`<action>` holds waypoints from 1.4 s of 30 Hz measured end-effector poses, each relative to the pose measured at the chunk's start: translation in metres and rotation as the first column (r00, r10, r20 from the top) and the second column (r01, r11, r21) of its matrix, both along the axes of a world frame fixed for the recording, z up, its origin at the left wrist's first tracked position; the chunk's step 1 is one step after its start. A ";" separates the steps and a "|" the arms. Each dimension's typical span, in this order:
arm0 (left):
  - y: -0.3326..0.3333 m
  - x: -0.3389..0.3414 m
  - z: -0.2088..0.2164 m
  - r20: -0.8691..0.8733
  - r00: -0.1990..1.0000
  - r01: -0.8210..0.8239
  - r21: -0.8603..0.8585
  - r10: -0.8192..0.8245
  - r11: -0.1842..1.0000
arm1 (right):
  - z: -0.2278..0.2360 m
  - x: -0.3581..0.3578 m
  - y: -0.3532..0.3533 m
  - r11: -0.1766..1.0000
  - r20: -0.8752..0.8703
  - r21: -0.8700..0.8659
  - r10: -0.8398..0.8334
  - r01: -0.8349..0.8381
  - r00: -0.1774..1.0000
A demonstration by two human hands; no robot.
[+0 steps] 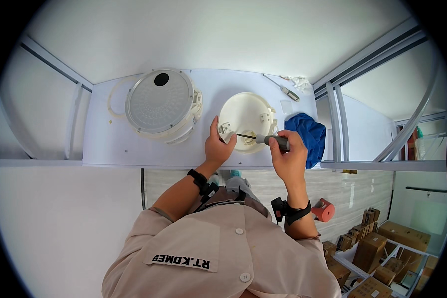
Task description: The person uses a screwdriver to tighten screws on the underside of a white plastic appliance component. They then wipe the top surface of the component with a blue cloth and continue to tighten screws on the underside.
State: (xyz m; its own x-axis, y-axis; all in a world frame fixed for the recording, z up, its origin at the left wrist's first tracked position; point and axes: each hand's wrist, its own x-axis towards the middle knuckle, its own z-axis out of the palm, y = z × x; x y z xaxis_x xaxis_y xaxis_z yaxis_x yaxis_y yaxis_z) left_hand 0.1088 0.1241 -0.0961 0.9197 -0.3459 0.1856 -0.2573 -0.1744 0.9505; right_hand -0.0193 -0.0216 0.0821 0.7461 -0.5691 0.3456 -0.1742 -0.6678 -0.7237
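Observation:
A white, bowl-shaped round plastic housing (250,111) lies hollow side up on the white table. My left hand (219,147) grips its near-left rim, with the thumb beside a small white bracket (225,129) that has holes in it. In my right hand (289,155), closed round its grey handle, is a screwdriver (272,141). Its dark shaft points left across the housing, and the tip is close to my left thumb and the bracket. Whether the tip sits in a screw is too small to tell.
A large round white unit (160,102) with a grey disc top stands at the left. Behind it lies a cream ring (115,99). At the right are another screwdriver (288,92), crumpled white tissue (301,83) and blue cloth (307,136). Metal frame posts (335,124) flank the table.

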 end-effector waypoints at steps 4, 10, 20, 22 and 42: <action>-0.002 0.000 -0.003 0.003 1.000 -0.009 -0.014 0.009 1.000 | -0.002 0.000 0.003 1.000 -0.007 -0.016 0.014 -0.014 1.000; -0.003 0.000 -0.006 0.059 0.998 -0.032 -0.008 0.032 0.999 | -0.003 0.001 0.004 0.989 -0.010 -0.144 0.022 -0.023 1.000; -0.003 0.002 -0.008 0.099 0.994 -0.038 -0.015 0.039 0.999 | 0.008 0.004 0.007 0.985 -0.058 -0.112 -0.141 0.134 0.988; -0.002 0.001 -0.007 0.049 0.999 -0.020 -0.027 0.021 0.999 | 0.007 0.006 0.008 0.979 -0.004 -0.160 -0.129 0.127 0.992; 0.002 0.001 0.003 -0.053 0.999 -0.001 0.066 0.005 0.998 | -0.002 0.020 0.015 0.996 0.034 -0.082 0.023 -0.020 0.999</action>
